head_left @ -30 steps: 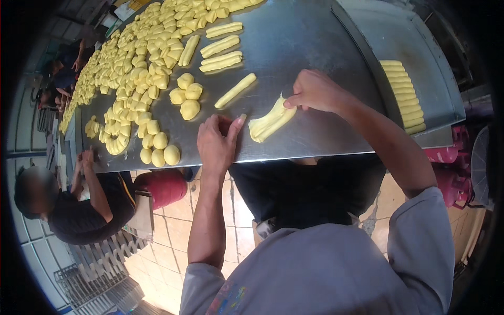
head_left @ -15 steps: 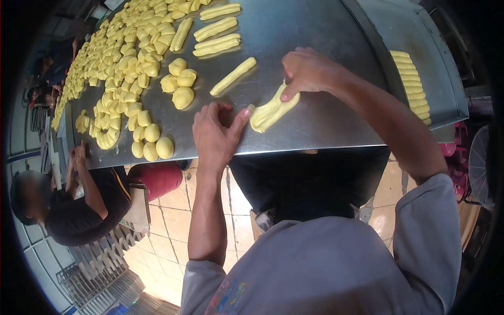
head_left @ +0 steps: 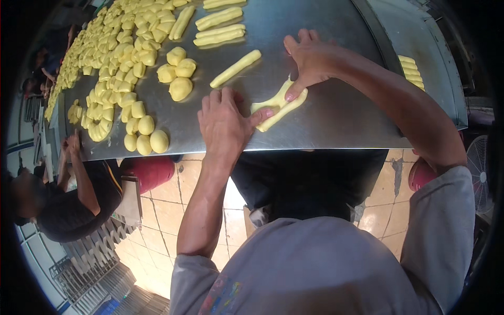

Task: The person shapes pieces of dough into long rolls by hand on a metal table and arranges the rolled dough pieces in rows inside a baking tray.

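A flattened piece of yellow dough (head_left: pixel 285 111) lies on the steel table with its near edge rolled thicker and its far side thin. My left hand (head_left: pixel 224 119) presses its thumb on the left end of the dough; its other fingers reach forward over the tabletop. From the right, my right hand (head_left: pixel 314 62) has its thumb on the dough's right part, fingers spread beyond it. Just past my left fingers lies a single dough stick (head_left: pixel 236 68). Farther off, several finished dough sticks (head_left: pixel 219 34) lie side by side.
A large mass of dough pieces (head_left: pixel 118 52) covers the table's far left. Several dough balls (head_left: pixel 181 88) sit left of my left hand. To the right, a metal tray (head_left: pixel 436 58) holds a row of dough sticks (head_left: pixel 411 72). A person's hand (head_left: pixel 72 144) rests near the left table edge.
My right hand has loosened its pinch and spread its fingers, thumb staying on the dough. My left thumb has moved onto the dough, whose near edge now looks more rolled.
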`<state>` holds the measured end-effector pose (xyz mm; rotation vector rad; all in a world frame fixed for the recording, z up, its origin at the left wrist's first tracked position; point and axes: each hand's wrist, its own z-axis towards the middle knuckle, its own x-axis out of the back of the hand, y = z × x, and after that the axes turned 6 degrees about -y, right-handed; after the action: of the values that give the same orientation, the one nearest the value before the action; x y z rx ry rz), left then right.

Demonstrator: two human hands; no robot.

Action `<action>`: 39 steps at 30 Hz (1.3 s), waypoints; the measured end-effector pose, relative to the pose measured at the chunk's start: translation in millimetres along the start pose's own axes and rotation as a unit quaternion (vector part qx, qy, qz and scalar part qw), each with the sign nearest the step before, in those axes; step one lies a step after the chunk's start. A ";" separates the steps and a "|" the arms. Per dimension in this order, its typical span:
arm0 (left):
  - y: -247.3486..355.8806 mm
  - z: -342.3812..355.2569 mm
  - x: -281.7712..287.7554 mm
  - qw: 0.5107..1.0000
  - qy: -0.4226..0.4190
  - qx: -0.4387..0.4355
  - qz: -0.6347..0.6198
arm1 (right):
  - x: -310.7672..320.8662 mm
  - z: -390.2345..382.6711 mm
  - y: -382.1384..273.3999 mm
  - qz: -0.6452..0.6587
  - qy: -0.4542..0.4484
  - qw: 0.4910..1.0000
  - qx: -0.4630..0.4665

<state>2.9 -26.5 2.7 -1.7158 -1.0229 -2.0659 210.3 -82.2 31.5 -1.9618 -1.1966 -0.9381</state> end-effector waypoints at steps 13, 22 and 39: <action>-6.2 -3.2 12.0 0.999 -0.049 -0.017 -0.017 | 1.7 1.1 5.3 -0.025 0.022 0.999 -0.022; 3.2 3.1 4.8 0.998 -0.057 0.012 -0.018 | -3.6 1.0 -30.6 -0.039 -0.001 0.999 -0.014; -9.3 7.5 6.5 0.999 -0.003 -0.032 -0.007 | -0.1 0.5 10.7 0.046 -0.006 0.998 0.053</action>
<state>1.2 -13.4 5.9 -1.7519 -0.9847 -2.1242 220.1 -85.9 29.5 -1.9232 -1.1301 -0.8007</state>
